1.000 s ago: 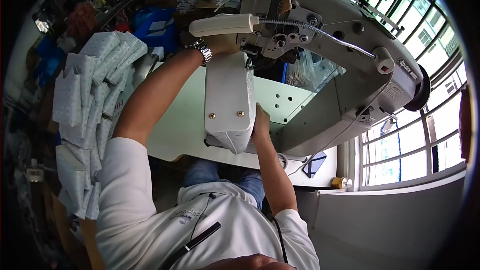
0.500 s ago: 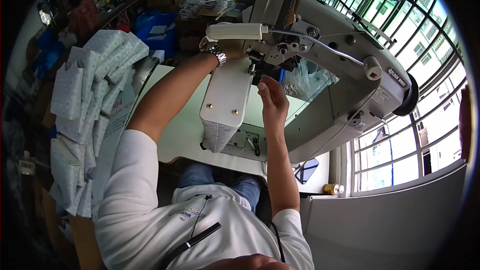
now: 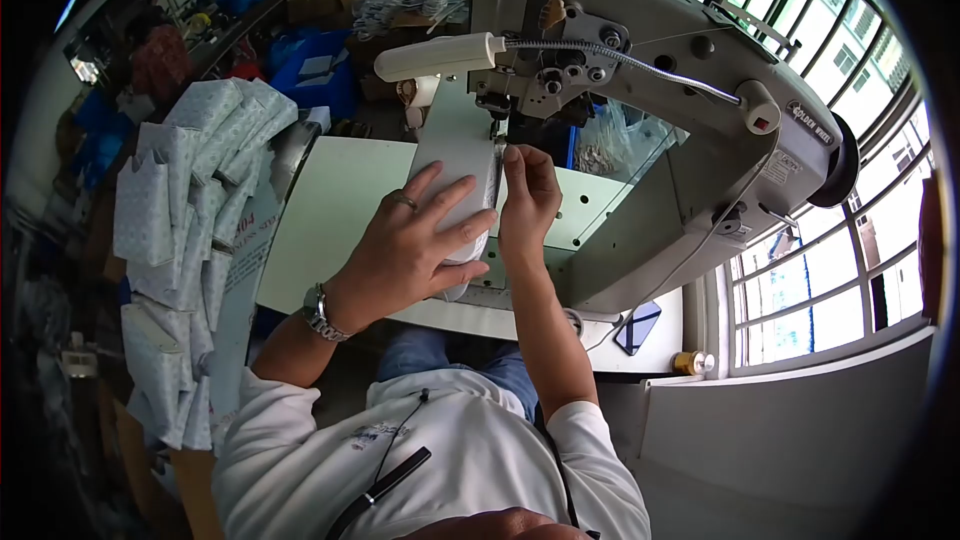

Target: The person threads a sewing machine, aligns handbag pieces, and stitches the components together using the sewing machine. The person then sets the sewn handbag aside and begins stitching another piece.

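Observation:
My left hand (image 3: 415, 240), with a ring and a wrist watch, lies with fingers spread over a long pale piece (image 3: 455, 155) under the sewing machine's head (image 3: 550, 80). I cannot tell how much of that pale surface is worked material and how much is the machine's narrow arm. Beside its right edge, just below the needle area (image 3: 497, 128), my right hand (image 3: 530, 195) is closed, thumb and forefinger pinched together. Whatever lies between those fingertips is too small to make out.
A white lamp (image 3: 440, 58) on a flexible metal neck crosses in front of the machine head. Several patterned pouch-like pieces (image 3: 180, 240) are piled at left. A phone (image 3: 638, 328) and a yellow thread spool (image 3: 690, 362) rest at right, near the barred window (image 3: 800, 270).
My left hand has come from behind the machine head onto the pale piece. My right fingers have closed at its edge. The brass snaps and patterned end are no longer visible.

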The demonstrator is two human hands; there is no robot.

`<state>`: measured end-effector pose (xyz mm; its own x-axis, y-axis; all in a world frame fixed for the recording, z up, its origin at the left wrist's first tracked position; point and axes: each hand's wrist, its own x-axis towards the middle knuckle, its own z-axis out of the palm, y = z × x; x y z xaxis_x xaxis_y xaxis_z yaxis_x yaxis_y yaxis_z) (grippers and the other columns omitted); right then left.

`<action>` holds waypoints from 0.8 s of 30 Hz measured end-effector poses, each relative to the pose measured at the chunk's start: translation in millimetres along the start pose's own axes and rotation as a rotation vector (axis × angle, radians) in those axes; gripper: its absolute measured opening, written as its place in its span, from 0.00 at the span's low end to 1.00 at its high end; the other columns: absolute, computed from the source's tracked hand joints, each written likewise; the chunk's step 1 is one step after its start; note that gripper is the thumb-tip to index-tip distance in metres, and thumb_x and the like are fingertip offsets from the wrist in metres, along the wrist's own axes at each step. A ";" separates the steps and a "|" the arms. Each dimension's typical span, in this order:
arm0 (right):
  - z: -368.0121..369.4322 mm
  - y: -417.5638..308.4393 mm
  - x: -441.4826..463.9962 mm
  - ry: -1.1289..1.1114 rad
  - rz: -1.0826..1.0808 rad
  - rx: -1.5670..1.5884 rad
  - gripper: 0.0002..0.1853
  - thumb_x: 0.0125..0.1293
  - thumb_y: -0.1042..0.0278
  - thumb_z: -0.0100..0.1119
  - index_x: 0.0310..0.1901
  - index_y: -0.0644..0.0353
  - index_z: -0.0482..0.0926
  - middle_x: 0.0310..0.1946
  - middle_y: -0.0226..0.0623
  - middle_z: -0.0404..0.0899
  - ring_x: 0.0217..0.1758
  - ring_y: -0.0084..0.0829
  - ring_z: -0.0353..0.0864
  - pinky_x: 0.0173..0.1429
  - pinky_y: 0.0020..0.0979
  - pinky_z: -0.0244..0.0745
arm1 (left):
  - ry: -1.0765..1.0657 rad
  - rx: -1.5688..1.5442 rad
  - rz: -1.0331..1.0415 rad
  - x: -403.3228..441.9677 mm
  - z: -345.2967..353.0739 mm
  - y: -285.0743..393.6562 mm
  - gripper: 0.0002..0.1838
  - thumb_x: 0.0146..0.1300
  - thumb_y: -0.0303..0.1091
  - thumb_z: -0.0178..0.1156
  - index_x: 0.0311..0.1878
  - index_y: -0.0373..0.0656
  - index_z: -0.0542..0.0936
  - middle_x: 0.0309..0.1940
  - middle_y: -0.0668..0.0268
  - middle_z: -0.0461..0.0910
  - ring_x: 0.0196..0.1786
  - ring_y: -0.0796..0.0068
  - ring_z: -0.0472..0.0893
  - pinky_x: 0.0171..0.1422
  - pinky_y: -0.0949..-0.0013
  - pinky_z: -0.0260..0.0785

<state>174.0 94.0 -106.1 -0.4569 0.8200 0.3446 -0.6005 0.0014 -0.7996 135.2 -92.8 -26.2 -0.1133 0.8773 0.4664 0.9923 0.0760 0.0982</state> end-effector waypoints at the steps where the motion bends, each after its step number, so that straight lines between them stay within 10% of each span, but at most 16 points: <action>1: -2.7 0.0 -0.8 0.012 0.019 0.136 0.08 0.77 0.66 0.66 0.49 0.61 0.83 0.41 0.25 0.84 0.43 0.17 0.77 0.49 0.23 0.72 | 0.019 0.063 0.024 1.4 1.3 1.2 0.33 0.59 0.53 0.75 0.68 0.56 0.82 0.73 0.59 0.72 0.78 0.45 0.66 0.74 0.47 0.66; 6: -43.7 2.9 26.3 -0.062 0.389 0.975 0.09 0.84 0.63 0.52 0.50 0.57 0.77 0.47 0.30 0.81 0.43 0.25 0.79 0.50 0.26 0.78 | 0.030 0.088 0.044 10.1 -4.3 4.6 0.30 0.59 0.51 0.75 0.65 0.56 0.85 0.70 0.60 0.76 0.74 0.48 0.70 0.70 0.50 0.68; 16: -55.7 37.8 41.9 -0.313 -0.284 -0.574 0.09 0.77 0.66 0.65 0.40 0.63 0.80 0.32 0.26 0.74 0.31 0.21 0.68 0.38 0.25 0.67 | 0.063 0.039 0.045 11.5 -4.6 1.0 0.31 0.55 0.51 0.79 0.62 0.55 0.86 0.67 0.62 0.77 0.73 0.49 0.71 0.68 0.50 0.69; 24: -56.6 74.0 98.6 -0.244 -0.065 -0.401 0.05 0.71 0.70 0.70 0.41 0.61 0.84 0.28 0.24 0.71 0.35 0.22 0.68 0.39 0.30 0.65 | 0.059 0.027 0.027 12.9 -5.1 0.8 0.31 0.54 0.52 0.79 0.62 0.57 0.86 0.68 0.64 0.76 0.72 0.49 0.71 0.66 0.50 0.69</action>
<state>121.6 207.4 -159.1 -0.5964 0.6523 0.4678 -0.3548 0.3086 -0.8826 134.3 -83.9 -15.7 -0.0884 0.8499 0.5195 0.9959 0.0660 0.0615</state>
